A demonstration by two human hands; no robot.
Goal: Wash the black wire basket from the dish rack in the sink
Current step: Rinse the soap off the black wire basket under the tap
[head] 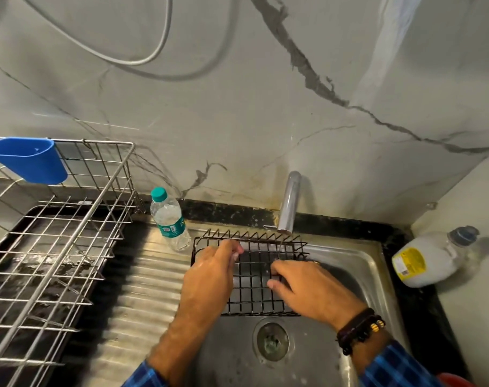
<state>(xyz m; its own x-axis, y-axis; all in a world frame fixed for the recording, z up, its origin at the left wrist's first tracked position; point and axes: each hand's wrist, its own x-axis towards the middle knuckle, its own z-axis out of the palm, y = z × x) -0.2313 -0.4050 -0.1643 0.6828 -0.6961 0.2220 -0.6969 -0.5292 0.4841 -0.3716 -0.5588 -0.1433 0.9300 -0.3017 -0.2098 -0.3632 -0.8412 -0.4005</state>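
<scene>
The black wire basket (pixel 254 296) sits over the steel sink (pixel 357 263), under the tap (pixel 289 203). A thin stream of water falls from the tap onto the basket's far right part. My left hand (pixel 209 272) grips the basket's left side, with its fingers curled over the wires. My right hand (pixel 307 289) lies on the basket's right half, its fingers hooked into the grid. The silver dish rack (pixel 62 233) stands at the left on a black tray.
A small water bottle (pixel 169 219) stands on the ribbed drainboard just left of the basket. A white jug (pixel 430 258) lies on the counter at the right. A blue cup (pixel 28 160) hangs on the rack's back rim. The drain (pixel 272 342) shows below the basket.
</scene>
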